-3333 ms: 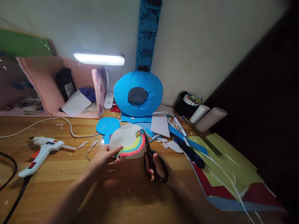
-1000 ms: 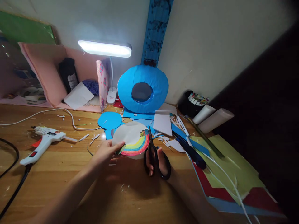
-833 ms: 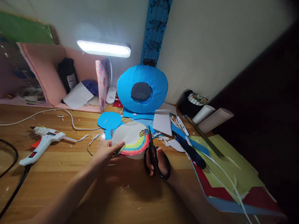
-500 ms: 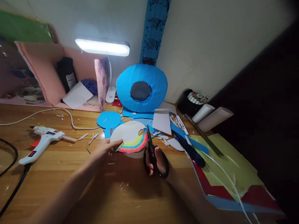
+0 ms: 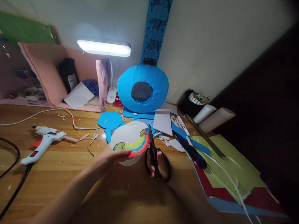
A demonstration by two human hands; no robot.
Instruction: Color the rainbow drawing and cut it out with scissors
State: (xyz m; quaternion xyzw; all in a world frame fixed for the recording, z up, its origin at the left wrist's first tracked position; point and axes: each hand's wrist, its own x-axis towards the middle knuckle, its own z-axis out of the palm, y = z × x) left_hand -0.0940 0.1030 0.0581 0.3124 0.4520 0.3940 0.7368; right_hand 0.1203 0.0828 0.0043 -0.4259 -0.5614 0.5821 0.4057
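Observation:
A round white paper [image 5: 127, 133] carries a coloured rainbow with small clouds at both ends. My left hand [image 5: 114, 157] pinches its lower edge, thumb on top near the red band. Black-handled scissors [image 5: 153, 149] are in my right hand [image 5: 157, 165], fingers through the loops. Their narrow blades point up along the paper's right edge and look nearly closed. Under the disc, another pale piece [image 5: 130, 161] shows below its lower edge.
A white glue gun [image 5: 43, 146] lies left on the wooden table [image 5: 93, 193]. Behind stand a lit lamp [image 5: 105, 48] and a blue ring [image 5: 125, 88]. Blue discs [image 5: 109, 120], paper scraps and a dark blue tool [image 5: 193, 154] lie around; coloured sheets [image 5: 229, 165] are at right.
My left hand has shifted right along the paper's lower edge, uncovering the left cloud. The rainbow disc has turned slightly, and more of the pale piece shows below. The scissors moved slightly right.

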